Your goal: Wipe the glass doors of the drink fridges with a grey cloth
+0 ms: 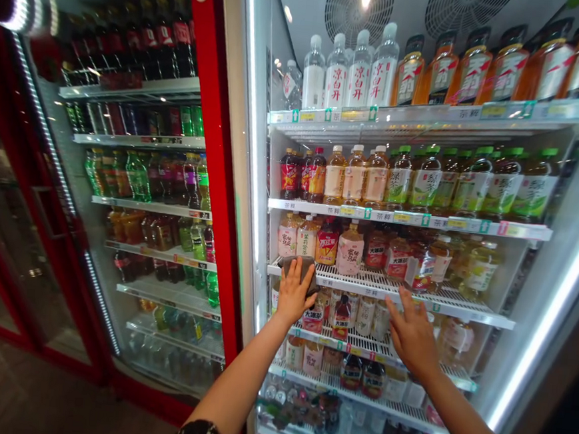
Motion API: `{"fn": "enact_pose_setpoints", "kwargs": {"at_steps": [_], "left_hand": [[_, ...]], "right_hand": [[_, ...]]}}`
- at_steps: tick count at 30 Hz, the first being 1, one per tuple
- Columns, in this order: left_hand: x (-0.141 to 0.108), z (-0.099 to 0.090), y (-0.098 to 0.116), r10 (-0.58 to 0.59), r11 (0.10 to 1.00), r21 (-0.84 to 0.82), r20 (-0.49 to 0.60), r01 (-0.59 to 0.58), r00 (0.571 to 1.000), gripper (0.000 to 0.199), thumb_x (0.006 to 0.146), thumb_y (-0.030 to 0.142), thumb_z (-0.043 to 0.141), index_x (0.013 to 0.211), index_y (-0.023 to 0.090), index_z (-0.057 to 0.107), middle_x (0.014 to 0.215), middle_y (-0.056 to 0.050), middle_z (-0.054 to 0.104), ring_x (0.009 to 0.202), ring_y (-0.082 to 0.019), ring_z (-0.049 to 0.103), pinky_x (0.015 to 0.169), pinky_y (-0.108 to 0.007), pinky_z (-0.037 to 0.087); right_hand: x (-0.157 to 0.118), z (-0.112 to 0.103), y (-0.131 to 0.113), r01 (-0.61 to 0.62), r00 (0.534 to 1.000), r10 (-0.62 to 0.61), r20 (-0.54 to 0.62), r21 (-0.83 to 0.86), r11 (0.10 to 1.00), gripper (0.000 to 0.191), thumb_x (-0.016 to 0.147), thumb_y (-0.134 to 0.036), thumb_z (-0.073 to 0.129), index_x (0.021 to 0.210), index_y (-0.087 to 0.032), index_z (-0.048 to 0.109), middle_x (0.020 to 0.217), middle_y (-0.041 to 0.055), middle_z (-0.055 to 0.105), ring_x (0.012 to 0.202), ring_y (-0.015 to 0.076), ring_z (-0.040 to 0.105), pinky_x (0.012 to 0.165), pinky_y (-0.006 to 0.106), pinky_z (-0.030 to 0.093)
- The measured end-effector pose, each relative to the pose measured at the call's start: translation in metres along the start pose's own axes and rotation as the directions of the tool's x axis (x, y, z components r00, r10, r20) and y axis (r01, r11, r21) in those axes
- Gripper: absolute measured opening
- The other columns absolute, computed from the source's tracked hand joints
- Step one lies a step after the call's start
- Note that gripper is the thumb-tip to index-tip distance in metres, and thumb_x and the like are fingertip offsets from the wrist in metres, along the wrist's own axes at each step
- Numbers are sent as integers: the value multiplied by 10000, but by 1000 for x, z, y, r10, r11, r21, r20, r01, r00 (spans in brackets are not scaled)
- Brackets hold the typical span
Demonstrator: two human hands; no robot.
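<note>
My left hand (294, 294) presses a grey cloth (308, 272) against the left front edge of the third shelf (368, 292). Its fingers lie spread over the cloth, which shows around the fingertips. To the right, my right hand (414, 338) has its fingers apart and nothing in it. Those fingertips are close to the same shelf's price strip; I cannot tell whether they touch it. Just behind the cloth stand a bottle with a white cap (307, 235) and a red bottle (327, 241), with a pink-labelled bottle (350, 250) beside them.
Above are green-capped tea bottles (427, 178) and, on the top shelf, clear water bottles (360, 72) beside amber ones (476, 68). More shelves with drinks (352, 372) lie below. A red-framed fridge (205, 103) with bottles stands at the left.
</note>
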State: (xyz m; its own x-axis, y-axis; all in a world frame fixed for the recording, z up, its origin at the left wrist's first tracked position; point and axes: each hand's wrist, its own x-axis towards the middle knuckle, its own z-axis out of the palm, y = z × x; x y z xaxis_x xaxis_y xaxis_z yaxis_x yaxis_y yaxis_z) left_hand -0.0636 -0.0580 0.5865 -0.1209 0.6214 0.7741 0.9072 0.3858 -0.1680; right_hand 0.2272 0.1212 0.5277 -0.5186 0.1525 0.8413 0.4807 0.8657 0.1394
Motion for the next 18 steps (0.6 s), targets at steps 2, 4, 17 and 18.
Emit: {"fn": "enact_pose_setpoints", "kwargs": {"at_steps": [2,4,17,18], "left_hand": [[10,-4,-4,39,999,-8,7,-39,999,886,863,429,745,1617,285,302,1711,-166,170,1573,-370,195,1250,-613,208],[21,-11,-16,25,1000,-15,-17,-25,1000,878,864,413,743,1616,298,304,1721,-143,145,1579,-366,174,1259,-604,189],[6,-21,-61,191,980,34,81,-195,978,870,842,255,729,1605,333,317,1717,-89,203,1577,-311,218,1268,-572,203],[13,-25,-66,147,988,47,60,-150,987,869,840,258,733,1604,322,323,1717,-94,202,1579,-315,213,1270,-571,199]], "right_hand": [[19,-2,-22,89,995,-91,27,54,995,756,943,-79,491,1638,-247,247,1708,128,204,1559,347,252,1197,627,346],[40,-2,-44,160,984,-166,66,96,983,683,918,-58,493,1576,-215,400,1688,119,282,1558,327,264,1217,596,334],[112,33,-92,291,954,-298,36,133,947,685,829,-50,542,1502,-173,501,1635,122,398,1521,288,356,1234,535,302],[114,35,-90,305,951,-309,14,127,944,688,837,-60,541,1512,-180,488,1630,117,406,1521,278,357,1247,538,270]]}}
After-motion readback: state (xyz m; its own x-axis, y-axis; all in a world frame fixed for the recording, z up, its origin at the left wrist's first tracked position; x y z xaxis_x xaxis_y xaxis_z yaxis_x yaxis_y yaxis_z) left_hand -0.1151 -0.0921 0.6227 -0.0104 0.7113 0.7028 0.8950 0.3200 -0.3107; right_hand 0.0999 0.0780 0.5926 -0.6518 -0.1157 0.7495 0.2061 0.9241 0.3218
